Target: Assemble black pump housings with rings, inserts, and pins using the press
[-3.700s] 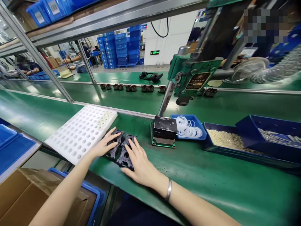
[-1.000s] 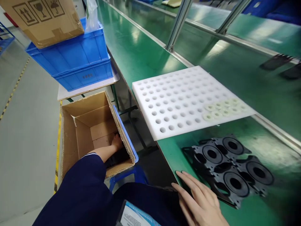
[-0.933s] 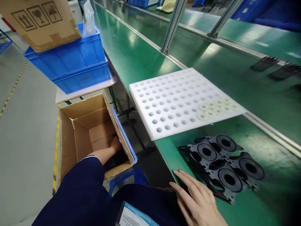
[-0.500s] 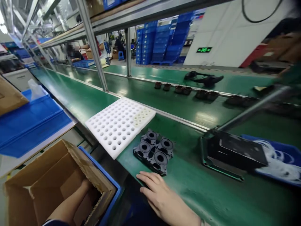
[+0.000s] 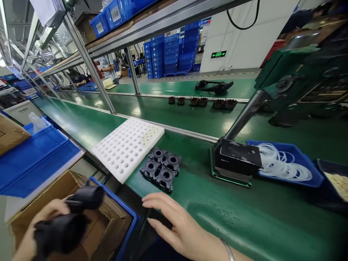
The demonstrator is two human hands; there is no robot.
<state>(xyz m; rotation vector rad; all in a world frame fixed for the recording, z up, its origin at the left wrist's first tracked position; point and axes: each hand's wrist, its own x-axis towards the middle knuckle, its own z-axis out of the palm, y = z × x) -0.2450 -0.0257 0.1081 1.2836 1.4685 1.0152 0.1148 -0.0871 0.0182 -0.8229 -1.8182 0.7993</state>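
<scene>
Over the open cardboard box (image 5: 100, 221) at the lower left, my left hand (image 5: 40, 221) grips black plastic parts (image 5: 65, 232), blurred by motion. They have round, cylinder-like ends. My right hand (image 5: 176, 224) is held palm down above the green bench edge, fingers apart, holding nothing. Just beyond its fingertips lies a black block with four round rings (image 5: 161, 168), flat on the green surface. Left of and behind the block is a white foam tray (image 5: 122, 148) with rows of round holes; a few holes at its right side hold pale pieces.
A press-like machine with a black base (image 5: 236, 156) stands right of the block. Beside it a blue bin (image 5: 299, 163) holds white rings. Dark coils (image 5: 198, 102) line the back belt. Blue trays (image 5: 40, 152) lie at left.
My left hand has come up out of the box with black parts in it. My right hand has shifted slightly left in view, and the view has turned to the right.
</scene>
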